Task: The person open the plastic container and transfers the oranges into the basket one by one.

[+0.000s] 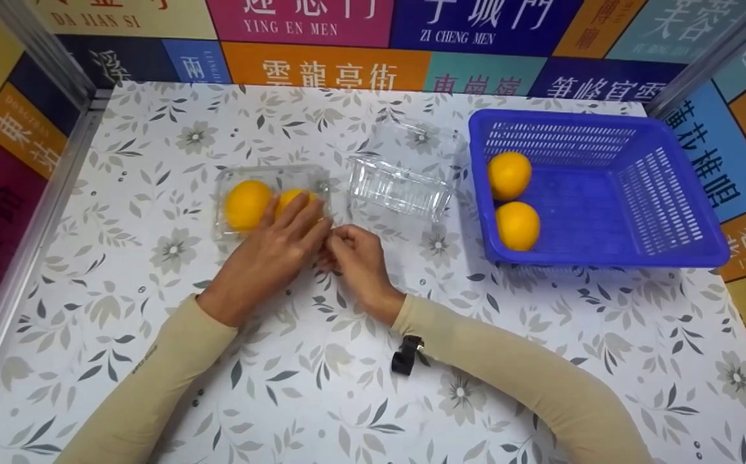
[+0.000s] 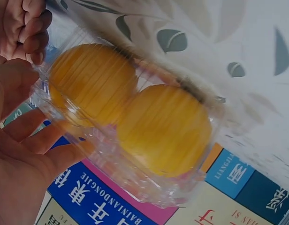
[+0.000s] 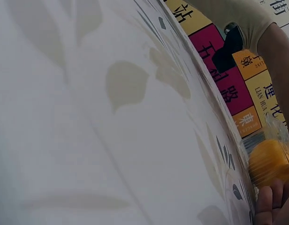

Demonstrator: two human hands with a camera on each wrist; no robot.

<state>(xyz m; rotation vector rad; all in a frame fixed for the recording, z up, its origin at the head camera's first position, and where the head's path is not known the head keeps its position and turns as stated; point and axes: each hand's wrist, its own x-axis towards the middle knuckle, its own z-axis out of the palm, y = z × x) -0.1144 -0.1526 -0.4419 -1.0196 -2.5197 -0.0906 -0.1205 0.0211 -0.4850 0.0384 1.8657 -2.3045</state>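
Observation:
A clear plastic box (image 1: pixel 274 171) sits left of centre on the table, with two oranges inside: one orange (image 1: pixel 247 205) shows fully, the other orange (image 2: pixel 165 131) is partly covered by fingers in the head view. My left hand (image 1: pixel 271 248) lies over the box's right half, its extended fingers resting on the plastic. Close beside it, my right hand (image 1: pixel 361 261) has its fingers curled at the box's near right corner. Thumb and forefinger pinch the plastic edge there, though the contact is partly hidden.
Just right of the box, a second clear plastic box (image 1: pixel 402 187) lies opened out. A blue basket (image 1: pixel 605 258) stands at the right, holding two oranges (image 1: pixel 517 225) along its left wall. Patterned panels (image 1: pixel 327 67) border the flowered table (image 1: pixel 347 386).

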